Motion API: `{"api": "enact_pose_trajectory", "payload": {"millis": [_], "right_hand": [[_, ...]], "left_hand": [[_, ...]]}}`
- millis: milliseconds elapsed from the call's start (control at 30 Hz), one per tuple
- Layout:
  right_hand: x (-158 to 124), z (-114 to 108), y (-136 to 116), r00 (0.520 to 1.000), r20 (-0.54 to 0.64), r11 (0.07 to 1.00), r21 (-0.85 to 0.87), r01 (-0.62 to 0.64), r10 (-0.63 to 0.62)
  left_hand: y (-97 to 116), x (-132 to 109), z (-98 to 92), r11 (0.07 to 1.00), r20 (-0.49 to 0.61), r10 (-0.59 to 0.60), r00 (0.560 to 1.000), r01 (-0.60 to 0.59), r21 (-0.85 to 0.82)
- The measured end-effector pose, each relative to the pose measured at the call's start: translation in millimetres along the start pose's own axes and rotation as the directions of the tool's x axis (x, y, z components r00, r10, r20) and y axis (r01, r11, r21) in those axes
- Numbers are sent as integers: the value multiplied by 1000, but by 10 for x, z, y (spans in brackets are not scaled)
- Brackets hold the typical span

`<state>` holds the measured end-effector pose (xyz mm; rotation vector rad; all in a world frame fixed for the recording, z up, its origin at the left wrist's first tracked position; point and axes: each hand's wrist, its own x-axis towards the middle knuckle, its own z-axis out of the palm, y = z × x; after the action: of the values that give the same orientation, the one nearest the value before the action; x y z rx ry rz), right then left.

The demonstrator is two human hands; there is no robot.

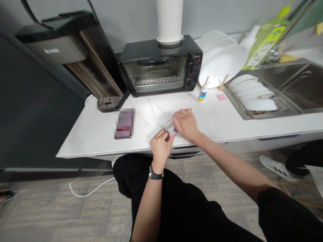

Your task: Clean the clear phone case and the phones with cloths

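Observation:
A thin, clear greyish piece with a straight edge [168, 125] is between my two hands, just over the front part of the white counter. My right hand [185, 123] is closed around its right side, fingers bent over it and covering much of it. Lower and to the left, my left hand [160, 144], with a watch on the wrist, pinches at its near end. A small dark reddish spot shows between the left fingers; what it is I cannot make out. To the left, a blurred-out purplish phone-shaped thing [125, 121] lies flat, apart from both hands.
Behind stand a water dispenser [101, 70], a black toaster oven [156, 72] and white plates [222, 64] on a rack. A small spray bottle [203, 91] and pink sticky notes [222, 97] are nearer. Bowls [259, 103] sit over the sink at right; another person's shoe [276, 167] shows below.

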<state>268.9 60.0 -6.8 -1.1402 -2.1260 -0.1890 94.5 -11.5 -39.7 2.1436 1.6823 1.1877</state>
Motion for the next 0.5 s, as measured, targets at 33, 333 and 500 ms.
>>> {"api": "enact_pose_trajectory", "payload": {"millis": [33,333,500], "right_hand": [[-12,9,-111,997,24,997,6,79,-79],[86,-44,-115,996,-82,948,313,52,-28],[60,21,-141,936,-69,793,555,-252,346]], "left_hand": [[-16,-13,15,999,0,-38,999,38,2],[109,125,-127,984,-212,-51,976,13,-175],[289,396,-121,943,-251,-68,965,-20,-331]]}}
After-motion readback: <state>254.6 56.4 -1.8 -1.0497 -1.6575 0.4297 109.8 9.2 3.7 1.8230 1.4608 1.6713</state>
